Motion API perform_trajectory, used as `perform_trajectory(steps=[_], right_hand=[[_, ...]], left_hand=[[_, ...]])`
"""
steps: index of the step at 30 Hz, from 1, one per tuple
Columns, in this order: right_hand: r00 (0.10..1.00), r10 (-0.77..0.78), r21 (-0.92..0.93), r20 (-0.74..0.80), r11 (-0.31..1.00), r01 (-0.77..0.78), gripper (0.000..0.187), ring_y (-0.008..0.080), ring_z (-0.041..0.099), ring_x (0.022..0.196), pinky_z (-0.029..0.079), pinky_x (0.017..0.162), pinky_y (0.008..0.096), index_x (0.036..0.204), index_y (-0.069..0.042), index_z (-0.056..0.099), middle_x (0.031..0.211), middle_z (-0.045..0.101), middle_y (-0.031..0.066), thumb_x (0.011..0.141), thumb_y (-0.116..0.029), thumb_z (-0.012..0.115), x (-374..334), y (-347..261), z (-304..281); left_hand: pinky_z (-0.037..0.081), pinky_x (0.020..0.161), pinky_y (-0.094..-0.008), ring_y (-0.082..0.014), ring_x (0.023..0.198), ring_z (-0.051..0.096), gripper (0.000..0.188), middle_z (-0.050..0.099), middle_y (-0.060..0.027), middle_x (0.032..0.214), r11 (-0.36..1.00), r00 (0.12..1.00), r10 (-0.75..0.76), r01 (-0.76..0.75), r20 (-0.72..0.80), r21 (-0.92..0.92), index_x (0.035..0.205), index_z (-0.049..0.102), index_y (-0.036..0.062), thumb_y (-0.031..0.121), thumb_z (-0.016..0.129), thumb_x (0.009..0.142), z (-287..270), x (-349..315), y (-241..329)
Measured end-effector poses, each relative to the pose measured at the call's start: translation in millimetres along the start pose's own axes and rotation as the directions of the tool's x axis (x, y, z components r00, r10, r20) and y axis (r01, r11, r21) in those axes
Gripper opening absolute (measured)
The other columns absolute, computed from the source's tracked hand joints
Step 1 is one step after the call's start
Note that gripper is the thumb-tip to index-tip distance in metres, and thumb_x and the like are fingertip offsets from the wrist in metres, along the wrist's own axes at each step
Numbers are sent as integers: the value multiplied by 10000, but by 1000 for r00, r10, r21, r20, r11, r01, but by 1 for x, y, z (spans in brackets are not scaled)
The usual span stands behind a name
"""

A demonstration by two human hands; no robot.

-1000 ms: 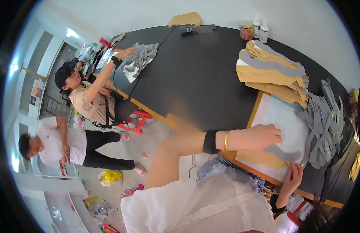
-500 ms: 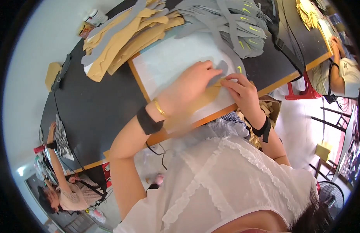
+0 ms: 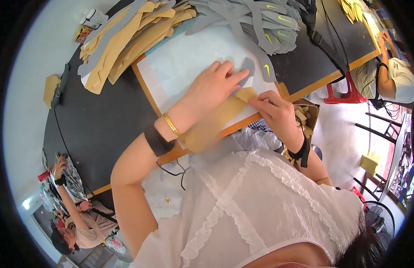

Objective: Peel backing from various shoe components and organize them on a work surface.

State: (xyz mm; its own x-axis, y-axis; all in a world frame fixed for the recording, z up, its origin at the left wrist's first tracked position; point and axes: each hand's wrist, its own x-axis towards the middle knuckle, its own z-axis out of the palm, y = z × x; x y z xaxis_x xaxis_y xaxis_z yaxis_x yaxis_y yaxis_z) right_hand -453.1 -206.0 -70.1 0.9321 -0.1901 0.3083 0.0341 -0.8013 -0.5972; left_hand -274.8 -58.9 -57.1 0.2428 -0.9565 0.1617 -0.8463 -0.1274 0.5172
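A grey curved cut piece [image 3: 248,67] lies on the white sheet of a wood-edged board [image 3: 180,62]. My left hand [image 3: 216,82] rests over the sheet, palm down, its index finger stretched onto that piece. Between thumb and fingers, my right hand [image 3: 275,109] pinches the end of a tan paper strip [image 3: 246,94]. The strip runs back below my left hand and wrist, where its lower part is blurred by motion. Beside my left fingertips lies another grey piece [image 3: 265,71] with a yellow-green mark.
Tan and grey strips [image 3: 122,40] are heaped at the far left, marked grey pieces [image 3: 269,27] at the far right. A box of tan scraps [image 3: 307,118] stands below the table edge. Two bottles [image 3: 94,18] and a black strap [image 3: 321,40] sit farther out. Other people work at both sides.
My right hand has moved slightly down, and the tan strip's end now stands away from the grey piece. My left fingers are more spread. The whole view has shifted a little.
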Motion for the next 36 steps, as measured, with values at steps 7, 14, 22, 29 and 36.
perform_trajectory(steps=[7, 14, 22, 29, 36], right_hand=[[1000, -16, 76, 14, 997, 14, 256, 189, 630, 641, 508, 548, 301, 959, -78, 726, 833, 600, 37, 725, 20, 687, -12, -9, 0], [999, -22, 81, 41, 997, 18, 243, 200, 609, 615, 494, 527, 307, 969, -81, 725, 789, 572, 44, 742, 3, 697, -28, -18, -3], [997, -9, 147, 82, 989, -4, 204, 189, 571, 595, 448, 517, 308, 912, -49, 728, 746, 552, 48, 737, 53, 702, -40, -30, -3], [989, -138, 74, 53, 988, 133, 185, 164, 569, 659, 442, 557, 256, 936, 7, 713, 812, 613, 74, 765, 78, 718, -20, -30, 2], [964, -212, 110, 161, 974, 196, 191, 145, 570, 673, 441, 575, 255, 980, 3, 712, 818, 617, 73, 802, 68, 689, -2, -35, 18]], left_hand=[[497, 774, -346, -245, 882, 518, 495, 493, -67, 944, 983, 998, 55, -56, 11, 173, 1291, 553, 171, 172, 694, 816, 3, 1, -3], [493, 781, -343, -241, 877, 513, 484, 486, -63, 938, 983, 998, 54, -56, 14, 172, 1284, 560, 181, 192, 693, 819, 4, 4, -3], [487, 777, -357, -259, 907, 539, 460, 520, -77, 987, 982, 995, 82, -70, -61, 173, 1266, 573, 160, 177, 682, 820, 6, -7, -8], [479, 702, -377, -283, 795, 582, 305, 573, -122, 951, 929, 878, -368, 332, -307, -166, 1148, 606, 75, 170, 653, 862, -58, -132, 66], [508, 624, -297, -160, 658, 630, 239, 693, -96, 814, 243, 397, -906, 772, 148, -587, 1029, 669, -5, 189, 578, 923, 98, -368, 69]])
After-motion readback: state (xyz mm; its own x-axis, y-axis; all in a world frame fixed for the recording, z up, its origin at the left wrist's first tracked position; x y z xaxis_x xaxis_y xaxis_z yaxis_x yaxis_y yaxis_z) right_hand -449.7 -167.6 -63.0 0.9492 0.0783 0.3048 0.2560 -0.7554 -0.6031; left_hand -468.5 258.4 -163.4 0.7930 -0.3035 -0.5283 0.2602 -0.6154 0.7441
